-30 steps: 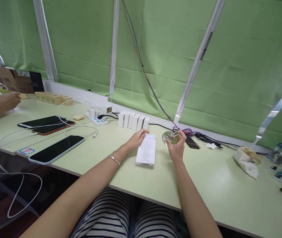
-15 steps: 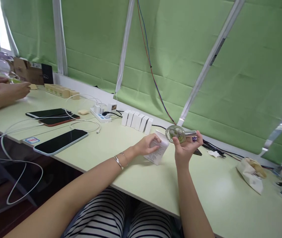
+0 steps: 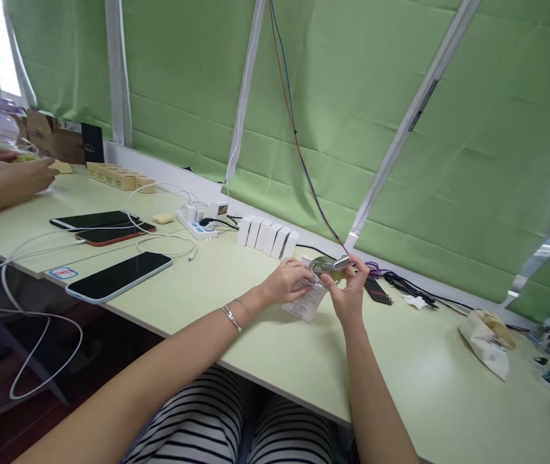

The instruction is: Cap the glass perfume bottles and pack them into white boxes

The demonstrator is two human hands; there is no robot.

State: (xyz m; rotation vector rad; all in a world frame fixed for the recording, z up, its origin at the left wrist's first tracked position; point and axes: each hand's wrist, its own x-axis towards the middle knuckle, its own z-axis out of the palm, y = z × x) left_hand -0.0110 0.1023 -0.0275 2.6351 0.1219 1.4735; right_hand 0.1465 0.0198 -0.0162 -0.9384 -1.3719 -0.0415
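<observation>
My left hand (image 3: 287, 281) grips a small white box (image 3: 305, 302) with fine print, tilted up on the pale green desk (image 3: 400, 361). My right hand (image 3: 347, 293) holds a round clear glass bottle (image 3: 326, 269) with a silver cap, right at the top of the box. Both hands are closed around what they hold, and they almost touch over the box's upper end.
A row of small white boxes (image 3: 268, 236) stands behind my hands. Three phones (image 3: 119, 275) and white cables (image 3: 161, 243) lie to the left, beside a power strip (image 3: 196, 227). Another person's hands (image 3: 21, 175) work at far left. A crumpled bag (image 3: 485, 335) lies at right.
My left hand lifted the flat-lying box up on end. My right hand raised the glass bottle, then brought it down to the box's top.
</observation>
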